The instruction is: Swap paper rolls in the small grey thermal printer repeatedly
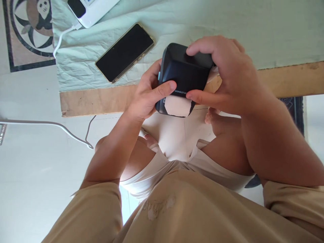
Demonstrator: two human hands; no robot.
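Note:
Both my hands hold a small black boxy label printer (pixel 186 72) over the near edge of a table. My left hand (pixel 146 94) grips its left side, thumb laid across the front face. My right hand (pixel 225 74) wraps over the top and right side, thumb on the lower front. A pale strip of label paper (pixel 177 105) sticks out of the slot at the printer's lower end.
A black smartphone (pixel 125 52) lies screen-up on a pale green cloth (pixel 253 27) over the wooden tabletop (pixel 96 101). A white device with a cable (pixel 88 10) sits at the far edge. A thin metal rod (pixel 50 125) runs over the white floor at left.

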